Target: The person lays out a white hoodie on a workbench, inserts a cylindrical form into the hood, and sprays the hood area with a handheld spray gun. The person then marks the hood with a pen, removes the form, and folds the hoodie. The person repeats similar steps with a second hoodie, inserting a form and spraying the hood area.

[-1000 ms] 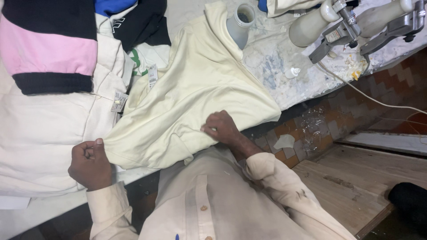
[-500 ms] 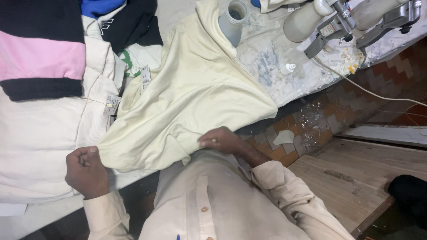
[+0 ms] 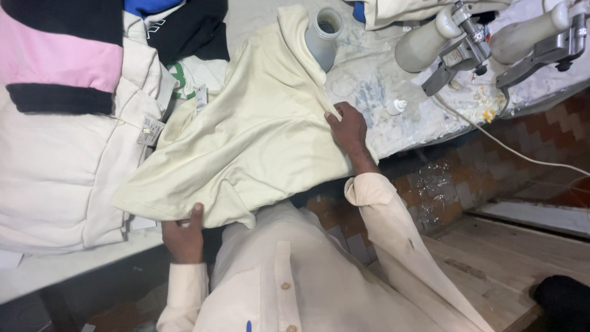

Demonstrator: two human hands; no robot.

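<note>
Two hands on one pale yellow shirt [image 3: 246, 141] across a white table [image 3: 55, 267].

Left hand [image 3: 184, 237] pinching the shirt's hem at the table's near edge; right hand [image 3: 349, 130] pressed flat on its far side, beside one open plastic jar [image 3: 324, 38]. Two spray guns [image 3: 467, 43] farther right. Folded clothes [image 3: 61, 166] crowding the left.

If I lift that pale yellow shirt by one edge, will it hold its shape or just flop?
The pale yellow shirt will probably flop: it already sags and creases over the table edge. It looks light, since the left hand pinches its hem with fingertips alone. Likely not slippery: it lies flat under the right hand.
</note>
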